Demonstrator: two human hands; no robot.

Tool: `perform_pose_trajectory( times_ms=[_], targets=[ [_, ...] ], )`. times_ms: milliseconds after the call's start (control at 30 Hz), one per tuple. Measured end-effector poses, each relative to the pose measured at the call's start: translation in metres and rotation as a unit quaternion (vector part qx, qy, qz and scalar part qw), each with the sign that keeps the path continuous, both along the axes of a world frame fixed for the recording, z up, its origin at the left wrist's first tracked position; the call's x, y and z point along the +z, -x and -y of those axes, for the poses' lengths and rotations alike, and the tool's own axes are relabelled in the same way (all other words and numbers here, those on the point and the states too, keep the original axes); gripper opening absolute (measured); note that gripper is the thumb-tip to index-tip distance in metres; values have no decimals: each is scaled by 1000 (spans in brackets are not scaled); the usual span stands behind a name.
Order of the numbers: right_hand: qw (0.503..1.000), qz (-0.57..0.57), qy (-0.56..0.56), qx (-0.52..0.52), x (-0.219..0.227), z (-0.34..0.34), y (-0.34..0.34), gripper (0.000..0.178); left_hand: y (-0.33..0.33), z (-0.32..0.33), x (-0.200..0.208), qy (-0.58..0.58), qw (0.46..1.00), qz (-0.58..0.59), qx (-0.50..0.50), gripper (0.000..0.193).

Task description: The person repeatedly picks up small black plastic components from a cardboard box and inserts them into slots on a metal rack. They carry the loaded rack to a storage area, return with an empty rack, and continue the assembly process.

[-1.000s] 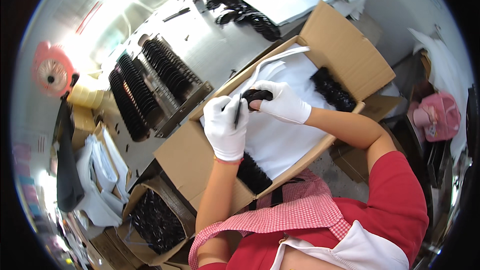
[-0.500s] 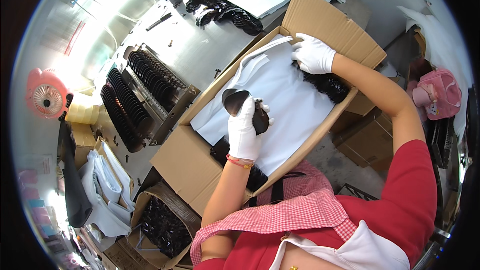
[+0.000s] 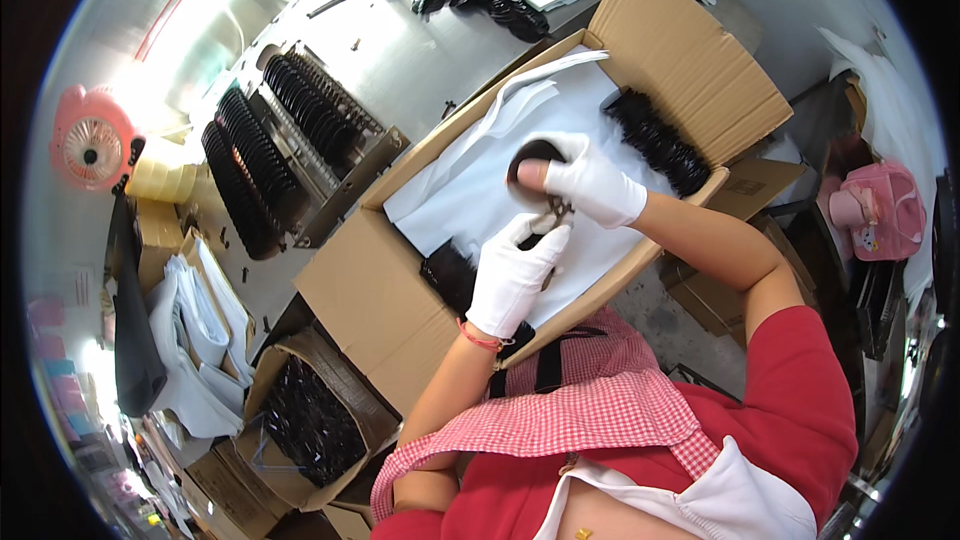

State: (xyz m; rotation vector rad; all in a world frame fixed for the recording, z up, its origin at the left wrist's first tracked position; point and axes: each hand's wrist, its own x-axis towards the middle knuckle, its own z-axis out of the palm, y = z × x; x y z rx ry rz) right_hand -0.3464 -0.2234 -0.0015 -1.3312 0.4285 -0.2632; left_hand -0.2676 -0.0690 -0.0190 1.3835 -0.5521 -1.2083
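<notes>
Both my white-gloved hands are closed on one dark, glossy, curved piece that looks like a pair of sunglass lenses [image 3: 538, 151], held above an open cardboard box [image 3: 600, 312]. My right hand [image 3: 598, 186] grips its upper rounded part, with a bare thumb tip showing on it. My left hand [image 3: 512, 278] pinches the lower part, which the fingers partly hide. White paper [image 3: 425, 210] lies in the box under my hands. A row of stacked black pieces [image 3: 660, 145] sits at the box's far right end; another black stack [image 3: 450, 275] is beside my left hand.
On the metal table, racks [image 3: 290, 135] hold rows of dark lenses, with a black pile [image 3: 475, 0] farther back. A carton of black pieces [image 3: 310, 425] stands at lower left. A pink fan [image 3: 92, 145] is at far left, a pink bag [image 3: 885, 202] at right.
My right hand has left the black stack at the box's right end and come to the lens piece. It now grips the piece together with my left hand. The view has shifted slightly.
</notes>
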Motion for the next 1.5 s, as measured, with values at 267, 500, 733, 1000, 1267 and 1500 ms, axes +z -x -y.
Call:
perform_pose_trajectory(
  times_ms=[267, 500, 733, 1000, 1267, 1500],
  targets=[
    [995, 27, -13, -97, -19, -39, -21, 22, 6, -9, 0, 36, 981, 59, 183, 20],
    [996, 47, 16, -69, -19, -51, -30, 24, -7, -24, -13, 99, 967, -8, 235, 20],
    [987, 78, -21, -138, -20, -74, -48, 24, -18, -33, -17, 103, 874, 410, 241, 27],
    [993, 65, -2, -100, -28, -86, -56, 23, -17, -39, -26, -2, 970, 152, 188, 18],
    [883, 149, 438, 84, -13, -68, -50, 28, -12, -51, -8, -2, 974, -160, 162, 24],
    [914, 99, 332, 211, -1, -51, -73, 33, -20, -93, 23, -36, 958, -250, 134, 29]
  ],
)
